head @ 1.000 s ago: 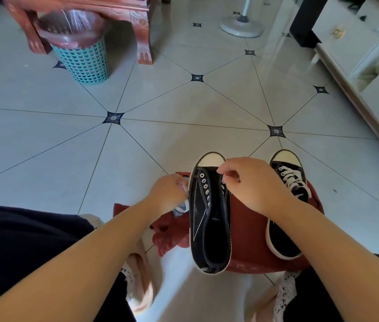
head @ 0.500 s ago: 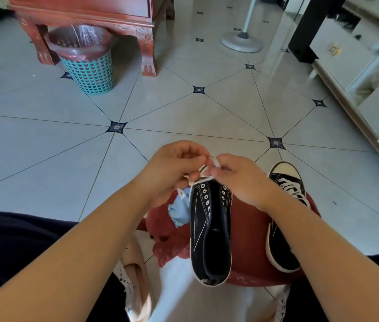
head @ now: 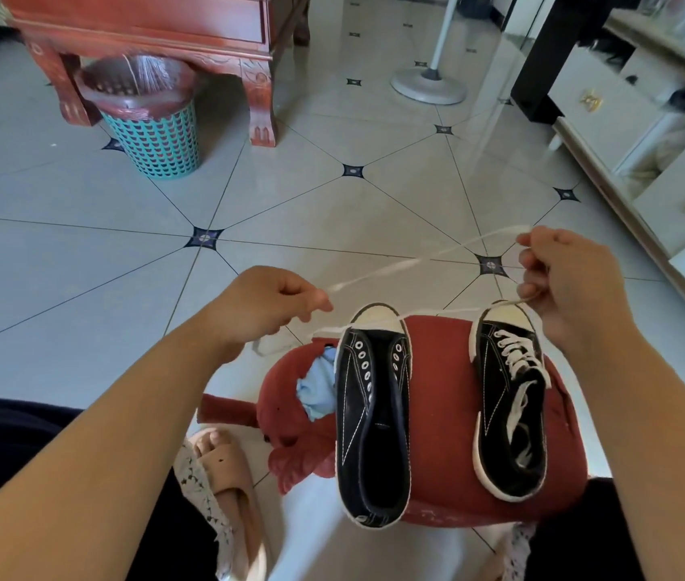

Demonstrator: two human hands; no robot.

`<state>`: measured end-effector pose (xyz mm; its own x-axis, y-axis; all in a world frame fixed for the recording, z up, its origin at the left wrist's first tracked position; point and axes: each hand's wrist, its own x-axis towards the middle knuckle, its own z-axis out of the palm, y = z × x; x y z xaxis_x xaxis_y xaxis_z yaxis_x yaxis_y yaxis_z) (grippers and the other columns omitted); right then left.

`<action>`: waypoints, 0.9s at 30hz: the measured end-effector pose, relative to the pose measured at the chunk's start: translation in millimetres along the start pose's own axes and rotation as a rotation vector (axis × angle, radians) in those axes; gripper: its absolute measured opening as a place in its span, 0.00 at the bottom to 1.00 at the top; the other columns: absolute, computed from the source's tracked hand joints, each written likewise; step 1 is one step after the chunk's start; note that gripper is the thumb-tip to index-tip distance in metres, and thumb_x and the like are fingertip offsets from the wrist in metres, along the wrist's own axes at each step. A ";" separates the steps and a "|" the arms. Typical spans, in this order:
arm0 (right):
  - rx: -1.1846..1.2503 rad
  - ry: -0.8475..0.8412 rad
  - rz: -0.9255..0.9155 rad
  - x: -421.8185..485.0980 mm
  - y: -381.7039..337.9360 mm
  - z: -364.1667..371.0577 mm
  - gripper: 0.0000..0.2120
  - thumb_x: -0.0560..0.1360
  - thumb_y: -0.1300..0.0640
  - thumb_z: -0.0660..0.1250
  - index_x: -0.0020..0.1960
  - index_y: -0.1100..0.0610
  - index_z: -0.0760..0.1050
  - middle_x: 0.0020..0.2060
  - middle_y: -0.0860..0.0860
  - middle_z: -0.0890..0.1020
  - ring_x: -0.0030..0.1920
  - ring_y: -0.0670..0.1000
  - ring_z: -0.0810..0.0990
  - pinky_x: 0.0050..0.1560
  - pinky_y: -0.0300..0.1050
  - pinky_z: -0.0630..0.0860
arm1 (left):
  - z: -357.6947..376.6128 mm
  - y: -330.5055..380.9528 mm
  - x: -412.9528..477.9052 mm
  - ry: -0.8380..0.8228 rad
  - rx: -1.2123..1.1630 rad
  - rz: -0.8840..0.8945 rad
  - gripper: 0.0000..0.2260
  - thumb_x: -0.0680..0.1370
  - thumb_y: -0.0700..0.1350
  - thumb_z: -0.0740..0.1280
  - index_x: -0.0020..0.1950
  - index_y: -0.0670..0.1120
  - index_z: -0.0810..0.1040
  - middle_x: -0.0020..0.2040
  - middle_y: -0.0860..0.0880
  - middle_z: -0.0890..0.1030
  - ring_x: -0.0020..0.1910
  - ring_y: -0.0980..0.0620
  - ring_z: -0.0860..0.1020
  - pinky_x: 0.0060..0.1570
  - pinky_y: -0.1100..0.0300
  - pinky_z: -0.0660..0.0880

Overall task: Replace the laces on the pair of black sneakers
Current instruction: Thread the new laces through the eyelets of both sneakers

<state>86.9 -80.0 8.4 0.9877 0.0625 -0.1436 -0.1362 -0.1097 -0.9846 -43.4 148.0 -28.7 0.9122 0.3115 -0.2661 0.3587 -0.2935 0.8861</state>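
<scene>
Two black sneakers lie on a red cushion [head: 445, 417] in front of me. The left sneaker [head: 374, 417] has bare eyelets and no lace. The right sneaker [head: 508, 404] is laced in white. A white lace [head: 407, 266] is stretched in the air above the toes of the shoes. My left hand [head: 265, 304] pinches one part of it, to the left of the unlaced shoe. My right hand [head: 563, 278] grips the other part, above the laced shoe's toe. Loose lace hangs from both hands toward the shoes.
A light blue cloth [head: 315, 387] pokes out beside the unlaced sneaker. A teal bin [head: 156, 136] stands under a red wooden table [head: 147, 31] at the far left. A fan base [head: 428, 86] is further back; a white cabinet [head: 642, 132] runs along the right. My slippered foot [head: 227, 467] is lower left.
Both hands have come off the unlaced sneaker and moved apart, the right hand far to the right, pulling the white lace out taut between them. The view has tilted up.
</scene>
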 end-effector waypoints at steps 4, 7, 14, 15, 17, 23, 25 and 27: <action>0.013 -0.297 0.168 -17.5 0.7 16.1 0.10 0.79 0.60 0.59 0.41 0.59 0.75 0.28 0.50 0.70 0.20 0.41 0.61 0.19 0.32 0.62 | 11.3 9.2 1.3 0.001 -0.438 -0.010 0.07 0.78 0.44 0.63 0.44 0.45 0.80 0.34 0.50 0.73 0.23 0.59 0.61 0.23 0.70 0.59; 0.167 -0.512 0.262 -37.2 -1.0 37.1 0.11 0.80 0.61 0.57 0.43 0.62 0.74 0.27 0.50 0.71 0.21 0.42 0.62 0.20 0.31 0.63 | 32.8 23.2 -0.1 -0.117 -0.251 0.130 0.06 0.74 0.43 0.69 0.51 0.51 0.78 0.46 0.50 0.82 0.31 0.61 0.73 0.30 0.72 0.69; 0.684 -0.431 0.262 -25.4 -13.2 34.9 0.10 0.79 0.57 0.58 0.45 0.62 0.75 0.33 0.51 0.77 0.31 0.43 0.74 0.33 0.33 0.76 | 60.9 37.4 -4.7 -0.384 -0.221 0.080 0.08 0.79 0.41 0.62 0.41 0.43 0.78 0.29 0.52 0.79 0.22 0.57 0.65 0.22 0.70 0.61; 0.638 -0.447 0.235 -21.6 -9.7 32.6 0.12 0.78 0.53 0.58 0.48 0.61 0.75 0.37 0.51 0.79 0.37 0.45 0.78 0.43 0.37 0.79 | 58.5 43.0 -2.9 -0.369 -0.388 0.047 0.10 0.79 0.39 0.60 0.40 0.42 0.76 0.27 0.52 0.77 0.19 0.59 0.62 0.19 0.71 0.58; 0.419 -0.575 0.236 -18.0 5.2 33.5 0.23 0.74 0.41 0.56 0.56 0.58 0.73 0.49 0.52 0.81 0.54 0.50 0.79 0.62 0.46 0.73 | 51.0 57.4 1.0 -0.355 -0.668 0.023 0.11 0.79 0.39 0.58 0.39 0.41 0.74 0.26 0.51 0.76 0.17 0.61 0.60 0.17 0.71 0.54; -0.478 -1.138 0.052 -42.7 33.7 46.7 0.09 0.75 0.56 0.67 0.54 0.57 0.79 0.51 0.43 0.81 0.55 0.39 0.77 0.59 0.33 0.70 | 33.5 80.8 19.4 -0.305 -1.067 -0.056 0.10 0.80 0.43 0.56 0.41 0.43 0.72 0.27 0.52 0.75 0.17 0.61 0.62 0.17 0.73 0.54; -0.444 -1.023 0.043 -43.8 26.7 43.6 0.09 0.78 0.58 0.62 0.46 0.59 0.80 0.43 0.48 0.83 0.46 0.43 0.80 0.55 0.39 0.74 | 28.1 76.3 29.4 -0.197 -1.051 -0.060 0.10 0.80 0.45 0.57 0.44 0.43 0.73 0.31 0.51 0.79 0.22 0.60 0.67 0.22 0.72 0.62; -0.093 -0.886 0.188 -41.0 13.7 39.3 0.12 0.79 0.58 0.56 0.44 0.60 0.76 0.35 0.54 0.83 0.41 0.50 0.82 0.50 0.46 0.79 | 27.9 65.2 36.4 -0.119 -0.888 -0.120 0.10 0.78 0.51 0.61 0.47 0.44 0.75 0.44 0.48 0.80 0.35 0.55 0.75 0.38 0.64 0.73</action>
<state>41.4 -45.2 -3.2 0.5234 0.7708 -0.3633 -0.2443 -0.2728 -0.9305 18.8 115.0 8.9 0.9105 0.1851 -0.3697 0.2132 0.5558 0.8035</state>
